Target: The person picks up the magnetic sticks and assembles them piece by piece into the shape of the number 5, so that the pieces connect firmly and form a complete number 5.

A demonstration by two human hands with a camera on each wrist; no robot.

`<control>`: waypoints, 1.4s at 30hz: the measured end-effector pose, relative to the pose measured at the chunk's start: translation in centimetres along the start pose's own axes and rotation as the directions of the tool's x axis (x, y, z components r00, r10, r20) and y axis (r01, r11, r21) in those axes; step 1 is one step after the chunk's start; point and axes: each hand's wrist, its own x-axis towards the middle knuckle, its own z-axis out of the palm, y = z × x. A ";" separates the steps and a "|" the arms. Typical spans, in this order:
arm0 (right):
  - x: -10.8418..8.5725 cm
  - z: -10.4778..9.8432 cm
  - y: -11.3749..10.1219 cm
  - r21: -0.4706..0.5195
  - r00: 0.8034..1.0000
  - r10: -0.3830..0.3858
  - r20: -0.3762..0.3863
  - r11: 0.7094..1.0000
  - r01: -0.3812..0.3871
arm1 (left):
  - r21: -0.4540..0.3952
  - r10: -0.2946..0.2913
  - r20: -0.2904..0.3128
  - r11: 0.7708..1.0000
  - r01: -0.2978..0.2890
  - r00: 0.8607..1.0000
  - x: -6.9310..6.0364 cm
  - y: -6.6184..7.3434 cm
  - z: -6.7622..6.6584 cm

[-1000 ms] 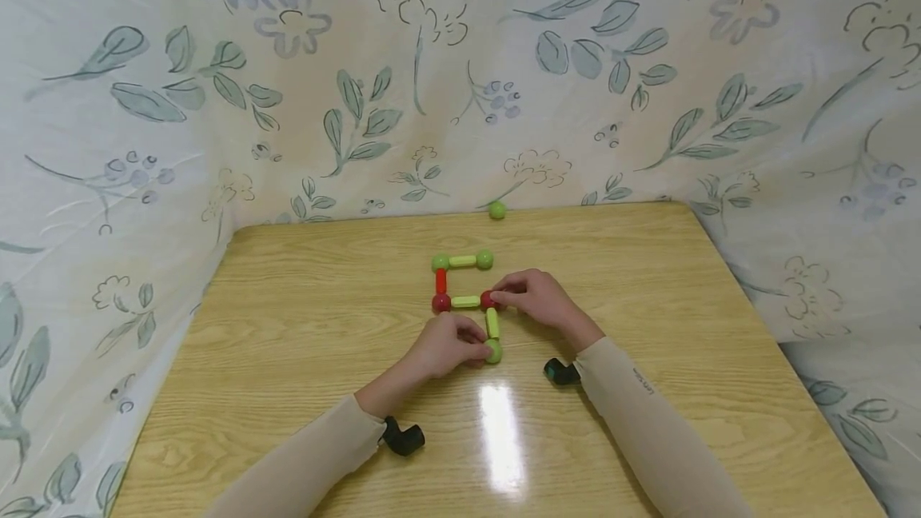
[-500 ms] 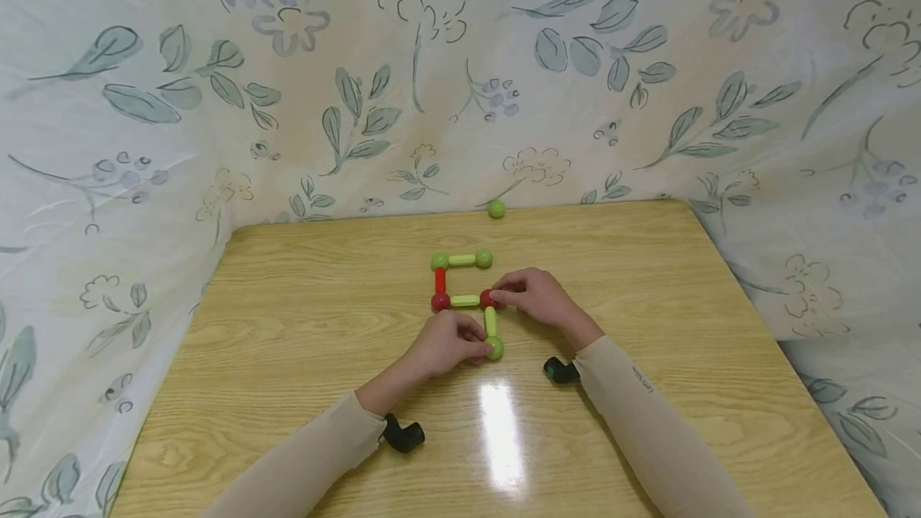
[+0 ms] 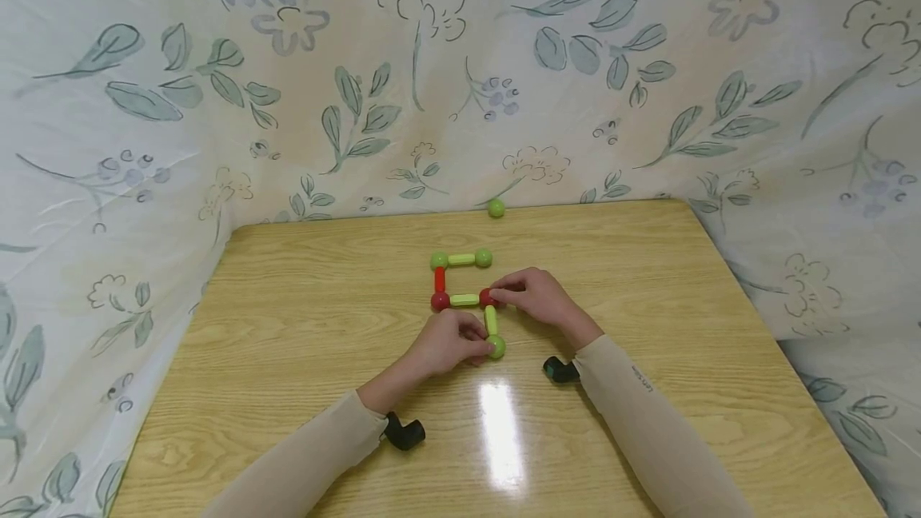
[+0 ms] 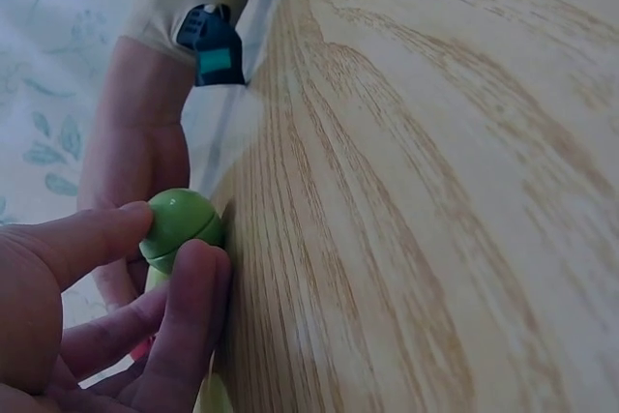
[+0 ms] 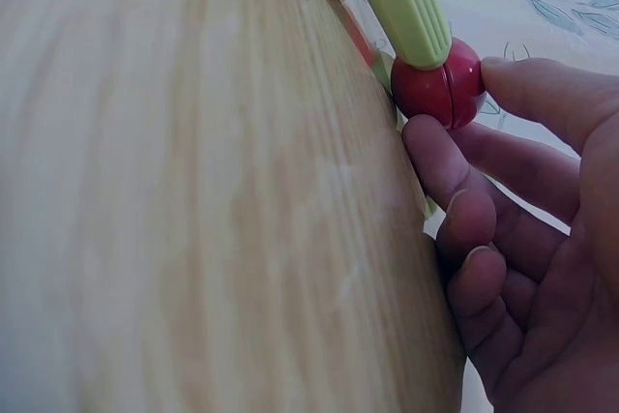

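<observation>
A chain of balls and short rods lies on the table. Its near green ball [image 3: 496,347] is pinched between thumb and fingers of my left hand [image 3: 448,346], plain too in the left wrist view, where the green ball [image 4: 181,227] shows a seam. My right hand [image 3: 538,296] pinches the right red ball [image 3: 487,297]; in the right wrist view a light green rod [image 5: 411,12] meets this red ball [image 5: 440,84]. Another light green rod [image 3: 464,300] joins it to the left red ball [image 3: 440,301]. From there a red rod [image 3: 440,279] runs to a green ball [image 3: 439,260].
At the chain's far end, a light green rod [image 3: 461,260] leads to a green ball [image 3: 484,257]. A loose green ball [image 3: 496,208] sits at the back edge of the wooden table [image 3: 302,286]. Floral cloth [image 3: 446,126] hangs behind and at both sides.
The near green ball, in my left fingers, has shifted slightly up and to the right, its rod swinging with it. My right hand keeps its pinch on the red ball.
</observation>
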 end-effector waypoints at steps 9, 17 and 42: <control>0.0 0.0 -0.2 0.003 1.000 0.006 0.000 1.000 -0.006 | 0.019 0.003 0.004 1.000 -0.003 1.000 0.1 -0.1 -0.2; 0.1 0.2 -0.2 0.007 1.000 0.009 0.006 1.000 -0.009 | 0.017 -0.003 0.016 1.000 0.003 1.000 0.0 -0.1 -0.4; -5.6 -0.4 -2.4 0.001 0.994 -0.092 -0.060 0.996 0.093 | 0.112 0.091 -0.045 0.990 -0.085 0.995 -2.6 -0.2 -5.3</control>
